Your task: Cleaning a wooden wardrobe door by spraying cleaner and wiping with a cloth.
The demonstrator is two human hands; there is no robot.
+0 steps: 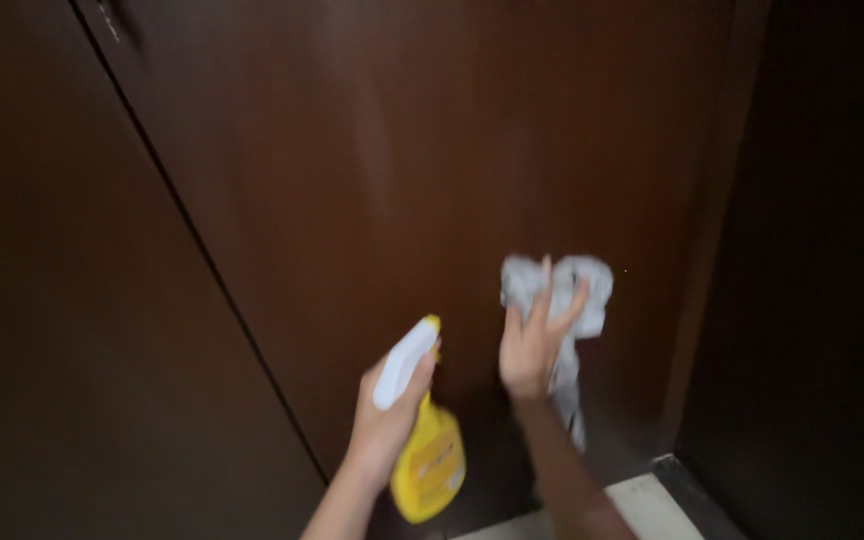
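Low on the dark brown door panel (432, 150): a crumpled pale grey cloth (564, 290), pressed flat against the wood by the right hand (532, 345). Fingers (544, 290) spread and splayed over the cloth, palm toward the door, not curled into a fist; bunched folds showing above and to the right of the fingertips, and a loose tail of the cloth hanging down past the wrist beside the forearm. Slightly blurred, so finer folds hard to make out.

Just to the left, apart from the cloth: a yellow spray bottle (430, 460) with a white trigger head (404, 362) and a small yellow nozzle tip, clamped in the left hand (387, 415). Fingers wrapped around the neck below the head, nozzle tilted up and to the right toward the door, yellow body hanging below the fist. Label on the body, too blurred to describe further. Whether a finger rests on the trigger, cannot tell.

Further out: a thin dark seam running diagonally from the upper left down toward the left wrist, separating the door from a second brown panel (62, 330) on the left. To the right, a vertical brown frame edge (712, 230), then deep shadow. At the bottom right, a patch of pale floor tile (642, 505) below the right forearm.
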